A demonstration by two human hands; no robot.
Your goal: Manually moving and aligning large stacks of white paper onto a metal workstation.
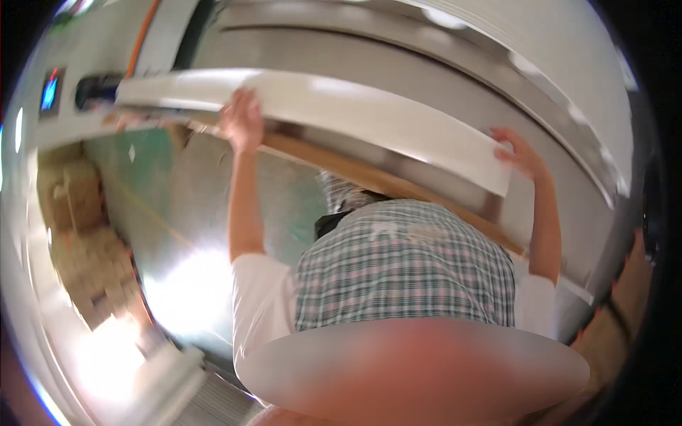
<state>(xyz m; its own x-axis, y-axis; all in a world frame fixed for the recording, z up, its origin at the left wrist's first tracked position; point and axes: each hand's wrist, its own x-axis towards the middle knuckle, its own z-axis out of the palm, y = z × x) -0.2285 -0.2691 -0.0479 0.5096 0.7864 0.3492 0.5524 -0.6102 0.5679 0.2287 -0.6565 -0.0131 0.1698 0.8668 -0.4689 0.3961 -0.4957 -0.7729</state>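
Note:
A long white panel (369, 113) lies across the grey worktop in front of me, running from far left to nearer right. My left hand (244, 119) is closed on its near edge, left of the middle, with the fingertips over the top face. At the right end, my right hand (524, 154) grips the short edge, its fingers bent around the corner. The undersides of the panel and the parts of my fingers below it are hidden. A dark rounded object (98, 92) sits at the panel's far left end, too blurred to name.
A brown wooden edge (341, 162) borders the near side of the grey worktop (440, 85). Cardboard boxes (74, 199) are stacked on the left beside the green-grey floor (149, 181). An orange cable (144, 32) and a small lit screen (50, 94) are at the upper left.

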